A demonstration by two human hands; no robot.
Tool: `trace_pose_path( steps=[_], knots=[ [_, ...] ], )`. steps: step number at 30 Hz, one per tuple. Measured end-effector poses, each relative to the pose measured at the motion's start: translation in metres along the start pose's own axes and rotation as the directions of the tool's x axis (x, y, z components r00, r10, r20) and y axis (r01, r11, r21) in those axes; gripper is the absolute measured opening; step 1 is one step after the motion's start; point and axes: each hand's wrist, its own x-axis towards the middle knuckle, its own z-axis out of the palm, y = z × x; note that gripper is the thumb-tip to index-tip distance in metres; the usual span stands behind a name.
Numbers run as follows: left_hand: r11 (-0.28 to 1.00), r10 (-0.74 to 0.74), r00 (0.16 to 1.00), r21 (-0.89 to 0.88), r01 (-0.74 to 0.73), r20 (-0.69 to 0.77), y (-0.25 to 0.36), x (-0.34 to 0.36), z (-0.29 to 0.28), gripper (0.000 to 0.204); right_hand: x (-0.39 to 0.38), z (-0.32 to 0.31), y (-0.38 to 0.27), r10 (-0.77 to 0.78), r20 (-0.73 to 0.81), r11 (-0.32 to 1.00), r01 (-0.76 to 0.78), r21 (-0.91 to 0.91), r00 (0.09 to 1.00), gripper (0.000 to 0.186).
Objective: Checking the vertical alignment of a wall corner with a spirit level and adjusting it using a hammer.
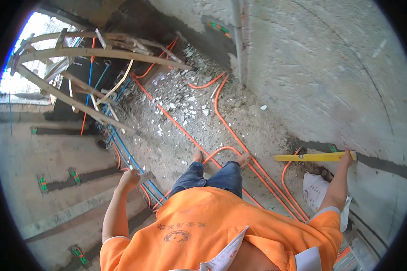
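Within the right hand (347, 161), one end of a yellow level (309, 157) is gripped, its length pointed leftward from the hand; whether the wall (330, 90) is touched cannot be told. Because only that end is held, the far tip could be dipped or knocked askew. Near the hand, a white sack (315, 187) could be snagged by a careless step. Further left, orange conduits (231, 129) and broken rubble (187, 101) could be tripped over or trodden on by the bare-looking feet (243, 159). Well left of these, the left hand (130, 179) is curled into a fist; whether anything is held cannot be told.
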Motion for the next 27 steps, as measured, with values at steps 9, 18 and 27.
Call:
trace_pose_path(
  steps=[9,18,27],
  knots=[
    [0.359,-0.588,0.728,-0.692,0.626,0.353,-0.021,-0.047,0.055,0.015,-0.197,0.076,0.003,-0.428,-0.006,0.898,0.424,-0.116,0.904,0.07],
    [0.048,-0.534,0.682,-0.788,0.614,0.499,-0.14,-0.027,0.124,0.036,-0.477,0.159,-0.044,-0.617,0.466,0.72,0.694,0.007,0.634,0.049],
    [-0.143,-0.602,0.637,-0.849,0.508,0.482,-0.299,0.012,0.105,0.031,-0.687,0.255,-0.161,-0.773,0.386,0.623,0.718,0.309,0.504,0.033]
  ],
)
